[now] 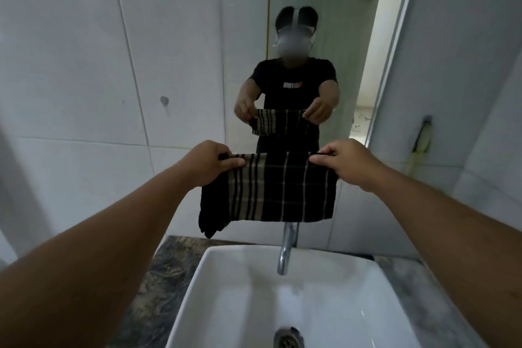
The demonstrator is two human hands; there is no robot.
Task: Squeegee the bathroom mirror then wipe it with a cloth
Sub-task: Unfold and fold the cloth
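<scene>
Head view, and I've got both arms stretched out over the sink (214,285). My left hand (207,162) pinches the top left corner of the cloth (276,186), thumb laid flat along the upper edge with the fingers curled behind. My right hand (348,162) pinches the top right corner the same way, thumb pointing in toward the middle. Between the two hands the cloth is pulled out wide, its top edge nearly level, hanging down as a dark panel with pale stripes crossing it. Its lower left corner droops lower than the rest and bunches up. The cloth hangs in the air, just in front of the tap (286,246), whose spout shows below the hem and curves down over the basin. Far beyond the cloth sits the mirror (324,8), and I can see the same pose reflected in it: two hands holding a striped cloth. White tiles cover the wall to the left. A mottled stone surface (166,268) runs around the sink, and the drain (288,339) shows at the near edge.
</scene>
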